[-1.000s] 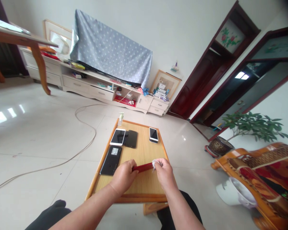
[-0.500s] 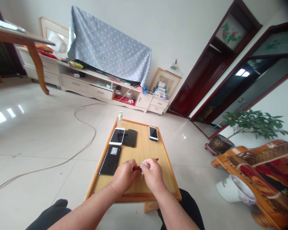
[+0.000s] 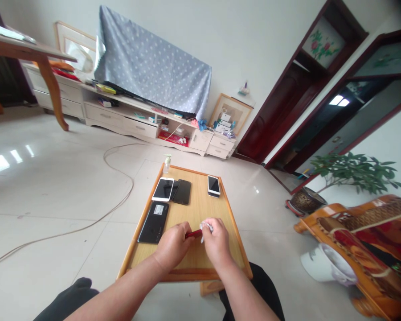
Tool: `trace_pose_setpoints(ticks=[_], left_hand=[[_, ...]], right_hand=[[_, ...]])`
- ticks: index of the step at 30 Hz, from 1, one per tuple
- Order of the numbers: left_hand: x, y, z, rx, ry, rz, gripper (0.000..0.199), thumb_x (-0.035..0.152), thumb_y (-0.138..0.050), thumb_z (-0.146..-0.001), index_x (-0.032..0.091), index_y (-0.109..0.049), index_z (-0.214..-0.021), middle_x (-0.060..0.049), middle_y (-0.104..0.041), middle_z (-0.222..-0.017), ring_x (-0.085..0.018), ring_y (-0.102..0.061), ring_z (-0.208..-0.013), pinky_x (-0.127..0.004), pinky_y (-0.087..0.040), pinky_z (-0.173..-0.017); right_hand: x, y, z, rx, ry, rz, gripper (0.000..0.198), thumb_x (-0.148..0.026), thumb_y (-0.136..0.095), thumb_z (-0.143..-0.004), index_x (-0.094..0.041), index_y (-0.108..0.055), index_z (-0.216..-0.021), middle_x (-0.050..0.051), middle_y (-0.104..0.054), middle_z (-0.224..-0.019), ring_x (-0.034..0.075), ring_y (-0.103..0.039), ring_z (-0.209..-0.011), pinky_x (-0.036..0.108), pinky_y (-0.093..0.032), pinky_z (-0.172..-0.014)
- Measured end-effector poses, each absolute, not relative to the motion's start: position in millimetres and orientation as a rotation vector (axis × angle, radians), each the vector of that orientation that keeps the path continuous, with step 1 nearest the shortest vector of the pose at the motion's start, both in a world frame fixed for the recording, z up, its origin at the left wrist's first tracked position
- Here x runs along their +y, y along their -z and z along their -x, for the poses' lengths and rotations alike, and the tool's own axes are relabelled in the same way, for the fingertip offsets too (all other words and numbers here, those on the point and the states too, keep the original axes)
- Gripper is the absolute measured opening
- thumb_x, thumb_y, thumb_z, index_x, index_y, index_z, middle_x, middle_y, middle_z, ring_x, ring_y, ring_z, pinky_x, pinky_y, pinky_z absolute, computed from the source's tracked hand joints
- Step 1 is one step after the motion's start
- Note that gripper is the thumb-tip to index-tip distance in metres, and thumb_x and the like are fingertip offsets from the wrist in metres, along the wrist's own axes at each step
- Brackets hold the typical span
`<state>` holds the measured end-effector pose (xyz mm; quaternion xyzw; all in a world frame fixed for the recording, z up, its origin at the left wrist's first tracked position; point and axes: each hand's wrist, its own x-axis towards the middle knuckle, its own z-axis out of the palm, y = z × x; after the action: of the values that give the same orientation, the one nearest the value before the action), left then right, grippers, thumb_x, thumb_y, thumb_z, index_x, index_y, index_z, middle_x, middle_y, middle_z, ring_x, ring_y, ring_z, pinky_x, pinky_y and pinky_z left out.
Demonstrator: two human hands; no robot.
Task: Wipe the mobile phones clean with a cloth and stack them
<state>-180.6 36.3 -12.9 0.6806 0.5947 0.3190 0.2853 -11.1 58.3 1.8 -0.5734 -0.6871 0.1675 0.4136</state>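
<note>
My left hand (image 3: 173, 243) is closed around one end of a slim red stick-like object (image 3: 195, 233), perhaps a pen; its exact kind does not show. My right hand (image 3: 217, 240) pinches a crumpled white tissue or cloth (image 3: 206, 226) around the other end. Both hands are above the near part of a small wooden table (image 3: 200, 263). Left of my left hand lies a black tablet (image 3: 153, 223), back side up. Beyond it, a white-framed tablet (image 3: 163, 189) lies beside a dark phone or case (image 3: 182, 192).
A white phone (image 3: 213, 184) rests on another device at the table's right. A pump bottle (image 3: 167, 164) stands at the far left corner. A cable (image 3: 130, 191) crosses the floor. To the right are a white bin (image 3: 317, 263), a wooden sofa (image 3: 354, 232) and a potted plant (image 3: 305, 200).
My right hand with the white tissue has slid rightward along the red object. More red shows between my hands, and the tip beyond my right hand is no longer visible.
</note>
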Motion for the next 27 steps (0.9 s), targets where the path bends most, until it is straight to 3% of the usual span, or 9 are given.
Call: trace_pose_setpoints(ticks=[5,12,17,21,27], left_hand=[[36.3,11.4,180.6,1.586,-0.861,-1.827,0.014,0.023,-0.053,-0.086,0.022,-0.048,-0.073,0.002,-0.06,-0.07,-0.012,-0.051,-0.063,-0.025,-0.025,-0.058],[39.7,16.2,183.1,1.586,-0.837,-1.826,0.007,0.026,-0.059,-0.084,0.023,-0.054,-0.079,0.002,-0.062,-0.077,-0.014,-0.055,-0.07,-0.025,-0.028,-0.06],[42.9,17.7,182.0,1.581,-0.833,-1.812,0.009,0.027,-0.058,-0.085,0.023,-0.054,-0.079,0.002,-0.061,-0.076,-0.014,-0.054,-0.07,-0.025,-0.028,-0.06],[45.1,19.2,184.6,1.577,-0.824,-1.765,0.01,0.028,-0.059,-0.085,0.023,-0.053,-0.078,0.002,-0.062,-0.075,-0.013,-0.054,-0.069,-0.024,-0.029,-0.06],[48.9,21.5,185.8,1.575,-0.754,-1.694,0.009,0.03,-0.058,-0.085,0.024,-0.054,-0.08,0.003,-0.062,-0.071,-0.013,-0.054,-0.063,-0.024,-0.028,-0.056]], right_hand=[[42.1,-1.1,38.5,-1.81,-0.497,1.321,0.015,-0.03,-0.053,-0.091,-0.023,-0.066,-0.087,0.005,-0.067,-0.095,0.019,-0.062,-0.09,0.031,-0.049,-0.081],[85.0,12.2,-16.8,-1.375,-0.631,1.544,0.034,-0.051,-0.064,-0.081,-0.018,-0.07,-0.085,0.005,-0.071,-0.078,0.018,-0.063,-0.067,0.027,-0.048,-0.058],[104.3,23.4,-39.5,-1.234,-0.655,1.57,0.042,-0.058,-0.064,-0.079,-0.017,-0.069,-0.088,0.005,-0.071,-0.078,0.017,-0.062,-0.061,0.026,-0.046,-0.053],[107.3,26.9,-41.3,-1.26,-0.59,1.568,0.039,-0.055,-0.062,-0.081,-0.018,-0.069,-0.09,0.005,-0.07,-0.078,0.018,-0.063,-0.065,0.028,-0.049,-0.059],[85.1,36.3,-23.1,-1.523,-0.358,1.531,0.024,-0.042,-0.06,-0.086,-0.021,-0.07,-0.091,0.009,-0.067,-0.099,0.023,-0.064,-0.09,0.036,-0.053,-0.083]])
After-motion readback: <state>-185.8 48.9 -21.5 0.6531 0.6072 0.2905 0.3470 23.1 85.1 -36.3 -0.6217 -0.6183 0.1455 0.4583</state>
